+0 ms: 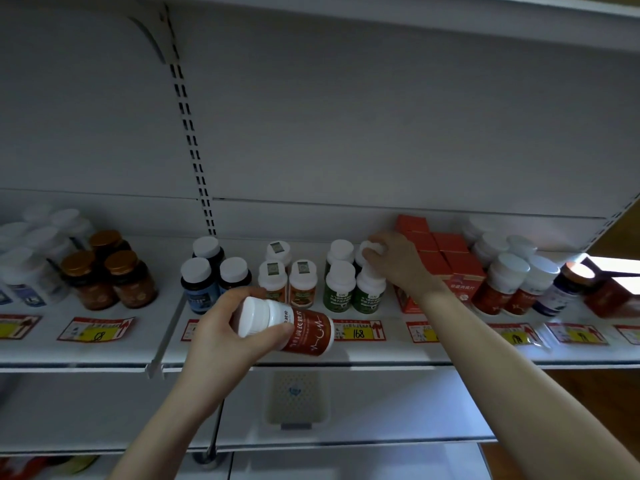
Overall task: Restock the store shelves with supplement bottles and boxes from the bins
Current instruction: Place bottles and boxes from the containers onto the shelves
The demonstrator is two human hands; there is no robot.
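Observation:
My left hand point(221, 327) grips a white-capped bottle with a red-brown label point(294, 327), held on its side in front of the shelf edge point(346, 358). My right hand point(398, 261) reaches over the shelf and curls its fingers round the white cap of a back-row green-label bottle point(372, 249). Three more green-label bottles point(341, 289) stand around it in a tight group. Just right of that hand are stacked red boxes point(446, 258).
Along the same shelf stand orange-label bottles point(289, 278), dark blue-label bottles point(204, 282), amber jars point(110, 275) and white bottles point(31, 258) at left, red-label bottles point(509, 282) at right. Price tags point(360, 330) line the edge. A pale basket point(296, 398) sits on the lower shelf.

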